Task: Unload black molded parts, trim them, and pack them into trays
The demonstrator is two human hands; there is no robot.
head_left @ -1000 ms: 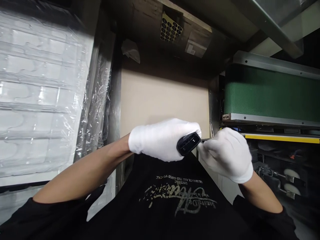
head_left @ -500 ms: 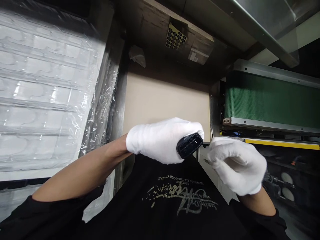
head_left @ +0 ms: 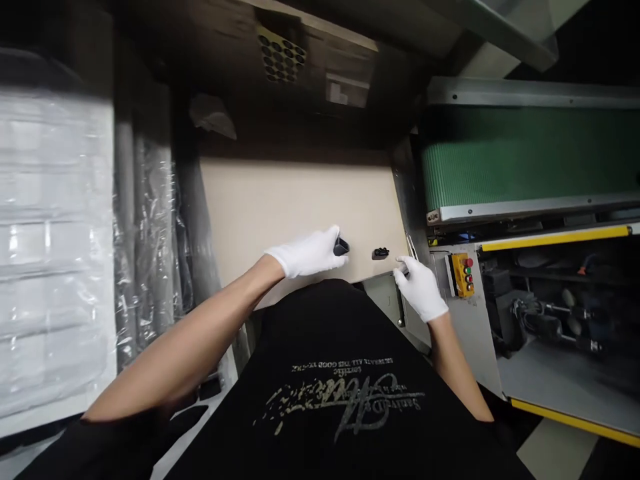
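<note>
Work surface: beige board (head_left: 300,193); green conveyor belt (head_left: 530,157) to R, plastic-wrapped trays (head_left: 55,280) to L, blurred.
L hand (head_left: 313,255): white-gloved, over near part of board, fingers closed round a dark piece (head_left: 341,246); whether piece touches board, can't tell.
R hand (head_left: 421,287): white-gloved, by board's R front corner, fingers bent, thumb apart; too small to tell if anything is held.
Black part (head_left: 381,253): lies on board betw. hands, nearer R hand, untouched, close to front edge.
Slip risk: dark piece could drop if glove cloth slides or L grip slackens.
Edge risk: black part could be swept off, e.g. by a sideways brush of R hand.
Control box (head_left: 461,275): appears near R forearm; stray elbow might press it, though depth hard to judge.
</note>
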